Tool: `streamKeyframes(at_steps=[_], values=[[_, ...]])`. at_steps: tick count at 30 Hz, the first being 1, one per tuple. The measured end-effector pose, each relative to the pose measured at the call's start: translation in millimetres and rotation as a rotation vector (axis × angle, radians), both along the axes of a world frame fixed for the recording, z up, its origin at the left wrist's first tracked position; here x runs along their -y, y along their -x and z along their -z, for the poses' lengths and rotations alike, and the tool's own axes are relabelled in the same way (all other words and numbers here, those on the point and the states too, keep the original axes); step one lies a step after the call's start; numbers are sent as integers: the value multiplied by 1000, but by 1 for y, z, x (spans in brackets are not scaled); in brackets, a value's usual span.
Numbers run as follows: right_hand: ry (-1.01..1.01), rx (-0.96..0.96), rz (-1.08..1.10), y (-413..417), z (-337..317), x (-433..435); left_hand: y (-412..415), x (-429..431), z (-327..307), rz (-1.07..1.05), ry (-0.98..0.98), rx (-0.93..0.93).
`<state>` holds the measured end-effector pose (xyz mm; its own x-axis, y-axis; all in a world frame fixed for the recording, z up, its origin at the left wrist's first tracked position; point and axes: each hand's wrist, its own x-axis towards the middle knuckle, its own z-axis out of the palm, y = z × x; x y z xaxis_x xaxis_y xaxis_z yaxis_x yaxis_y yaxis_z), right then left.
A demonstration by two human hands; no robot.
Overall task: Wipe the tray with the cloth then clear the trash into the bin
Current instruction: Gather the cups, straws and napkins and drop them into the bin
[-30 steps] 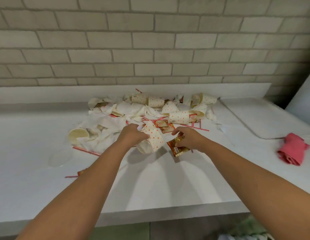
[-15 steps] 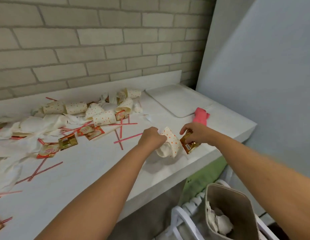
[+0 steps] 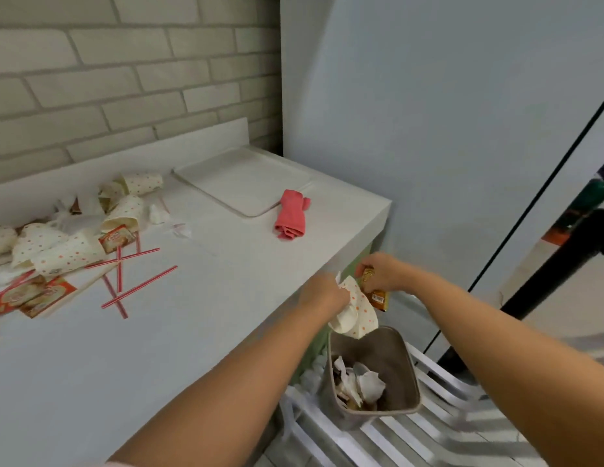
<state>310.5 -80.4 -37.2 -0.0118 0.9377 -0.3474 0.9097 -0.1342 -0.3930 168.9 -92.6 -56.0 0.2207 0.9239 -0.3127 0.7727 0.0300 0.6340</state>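
Left hand (image 3: 322, 293): at the centre of the frame, fingers curled around a crumpled dotted paper cup (image 3: 354, 313), held just above the bin.
Right hand (image 3: 383, 273): beside it, pinching a brown sachet (image 3: 378, 294).
Bin (image 3: 400, 358): lower right, on a white slatted seat (image 3: 428, 429), already with paper inside.
Tray (image 3: 241, 180): upper centre, lying on the white counter (image 3: 199, 298).
Cloth (image 3: 291, 214): pink, at the tray's near edge.
Remaining trash: cups (image 3: 125, 210), red straws (image 3: 138, 291) and packets (image 3: 34, 296) at the left.

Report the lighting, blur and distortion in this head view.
Head view: light soft and even, no glare on the counter; wide lens bows the brick courses; held cup and sachet slightly motion-soft; bin fairly sharp.
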Motion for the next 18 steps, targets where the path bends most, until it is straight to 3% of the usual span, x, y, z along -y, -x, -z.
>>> streamKeyframes(at_steps=[8, 18], values=[[150, 104, 23, -33, 51, 25, -31, 19, 54, 52, 186, -80], [191, 117, 79, -65, 66, 39, -58, 26, 84, 100, 211, -72]])
